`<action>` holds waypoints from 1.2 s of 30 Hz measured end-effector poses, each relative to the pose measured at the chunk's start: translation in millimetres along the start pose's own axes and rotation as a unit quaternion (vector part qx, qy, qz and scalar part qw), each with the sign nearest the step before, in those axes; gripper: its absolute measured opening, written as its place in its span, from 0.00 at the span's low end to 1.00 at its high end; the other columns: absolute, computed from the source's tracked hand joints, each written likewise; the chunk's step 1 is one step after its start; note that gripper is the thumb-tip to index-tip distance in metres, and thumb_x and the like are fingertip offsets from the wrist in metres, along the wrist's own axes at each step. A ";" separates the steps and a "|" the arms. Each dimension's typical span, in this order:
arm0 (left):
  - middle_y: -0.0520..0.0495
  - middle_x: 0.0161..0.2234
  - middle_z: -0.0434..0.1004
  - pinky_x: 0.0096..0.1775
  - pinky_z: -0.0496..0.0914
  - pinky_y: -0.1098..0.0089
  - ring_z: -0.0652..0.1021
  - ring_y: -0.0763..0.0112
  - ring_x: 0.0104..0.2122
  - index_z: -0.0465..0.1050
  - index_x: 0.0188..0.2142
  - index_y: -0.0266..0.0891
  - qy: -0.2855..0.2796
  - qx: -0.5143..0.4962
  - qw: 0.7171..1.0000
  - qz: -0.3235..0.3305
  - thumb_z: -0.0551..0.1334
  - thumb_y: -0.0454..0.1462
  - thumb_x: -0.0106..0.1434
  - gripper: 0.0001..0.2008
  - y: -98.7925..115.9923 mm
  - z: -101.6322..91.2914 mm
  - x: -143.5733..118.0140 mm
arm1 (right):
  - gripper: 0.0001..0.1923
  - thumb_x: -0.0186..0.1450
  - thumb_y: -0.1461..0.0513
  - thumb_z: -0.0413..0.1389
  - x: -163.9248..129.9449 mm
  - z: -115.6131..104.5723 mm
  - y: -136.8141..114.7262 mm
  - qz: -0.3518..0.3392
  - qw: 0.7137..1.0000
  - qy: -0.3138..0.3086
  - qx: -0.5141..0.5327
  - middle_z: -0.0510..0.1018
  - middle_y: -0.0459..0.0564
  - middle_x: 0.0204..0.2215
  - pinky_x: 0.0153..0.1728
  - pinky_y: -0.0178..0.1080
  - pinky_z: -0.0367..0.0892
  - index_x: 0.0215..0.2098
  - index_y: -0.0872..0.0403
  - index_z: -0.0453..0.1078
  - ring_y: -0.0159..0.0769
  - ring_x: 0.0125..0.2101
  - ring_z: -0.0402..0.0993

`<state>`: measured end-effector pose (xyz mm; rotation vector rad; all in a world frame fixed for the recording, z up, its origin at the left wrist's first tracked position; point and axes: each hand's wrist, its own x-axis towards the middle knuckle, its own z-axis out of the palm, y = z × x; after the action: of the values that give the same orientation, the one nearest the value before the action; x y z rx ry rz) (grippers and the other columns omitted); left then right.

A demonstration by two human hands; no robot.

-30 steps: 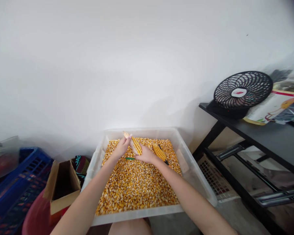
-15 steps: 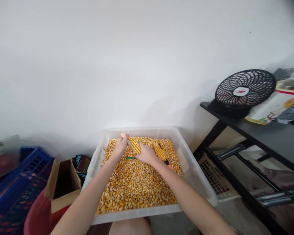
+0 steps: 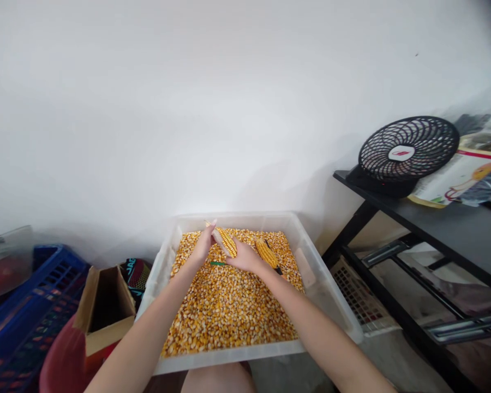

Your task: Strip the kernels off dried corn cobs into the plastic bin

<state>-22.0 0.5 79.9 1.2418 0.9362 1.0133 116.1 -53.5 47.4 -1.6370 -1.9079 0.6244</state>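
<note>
Both the left hand (image 3: 200, 246) and right hand (image 3: 243, 256) grasp one corn cob (image 3: 226, 242) (partly shelled) above the loose kernels (image 3: 225, 305) in the clear plastic bin (image 3: 331, 295).

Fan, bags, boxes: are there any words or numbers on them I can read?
Nothing here reads clearly.
Black fan: a red mark on its white hub, too small to read.
Dark bag left of the corn tub: teal letters, partly hidden and blurred.
Packet beside the fan: a picture, no readable words.
Cardboard box: no print visible.
</note>
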 end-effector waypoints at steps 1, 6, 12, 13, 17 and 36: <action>0.46 0.27 0.72 0.35 0.67 0.67 0.73 0.66 0.29 0.66 0.30 0.34 0.016 -0.001 1.000 -0.002 0.56 0.53 0.50 0.22 0.3 0.8 -0.6 | 0.28 0.50 0.58 0.57 -0.2 0.4 -2.1 0.014 0.999 0.011 -0.034 0.75 0.52 0.35 0.31 0.38 0.62 0.50 0.54 0.60 0.41 0.33 0.72; 0.48 0.25 0.71 0.33 0.66 0.69 0.73 0.68 0.28 0.66 0.31 0.34 0.033 0.021 0.999 -0.001 0.58 0.50 0.51 0.20 0.0 -0.1 -2.4 | 0.37 0.51 0.56 0.58 -1.9 1.4 -6.8 0.014 0.998 0.010 -0.065 0.76 0.54 0.36 0.32 0.39 0.62 0.57 0.52 0.53 0.45 0.35 0.72; 0.49 0.27 0.72 0.37 0.66 0.69 0.73 0.67 0.31 0.67 0.32 0.35 0.005 0.050 0.999 0.016 0.57 0.49 0.52 0.18 0.9 -4.2 -2.4 | 0.33 0.50 0.60 0.58 -2.3 -3.2 -1.7 0.001 1.000 -0.007 -0.013 0.75 0.50 0.37 0.32 0.37 0.63 0.54 0.51 0.57 0.40 0.34 0.72; 0.49 0.27 0.72 0.38 0.66 0.68 0.73 0.67 0.32 0.68 0.32 0.35 -0.001 0.053 0.998 0.019 0.57 0.49 0.52 0.18 1.0 -4.7 -2.4 | 0.32 0.50 0.61 0.58 -2.2 -4.1 -0.7 -0.004 1.000 -0.008 -0.004 0.75 0.49 0.36 0.31 0.36 0.63 0.54 0.51 0.57 0.39 0.33 0.72; 0.48 0.29 0.73 0.40 0.65 0.68 0.72 0.65 0.34 0.68 0.31 0.35 0.000 0.091 0.995 0.040 0.57 0.49 0.53 0.18 1.1 -7.1 -1.8 | 0.26 0.50 0.63 0.56 -0.5 -5.5 4.4 -0.041 0.998 -0.010 0.054 0.74 0.46 0.35 0.30 0.34 0.63 0.48 0.51 0.62 0.34 0.31 0.70; 0.49 0.28 0.70 0.37 0.65 0.69 0.71 0.67 0.32 0.67 0.32 0.35 0.028 0.121 0.991 0.048 0.54 0.52 0.53 0.21 3.5 -4.3 -2.4 | 0.27 0.51 0.55 0.57 -1.8 -4.0 -1.2 0.022 0.997 0.003 -0.077 0.75 0.52 0.35 0.30 0.36 0.60 0.48 0.53 0.61 0.42 0.33 0.71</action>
<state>-27.2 -0.4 83.0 1.4780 1.0758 1.0371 118.1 -55.4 51.0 -1.7775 -1.9632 0.5005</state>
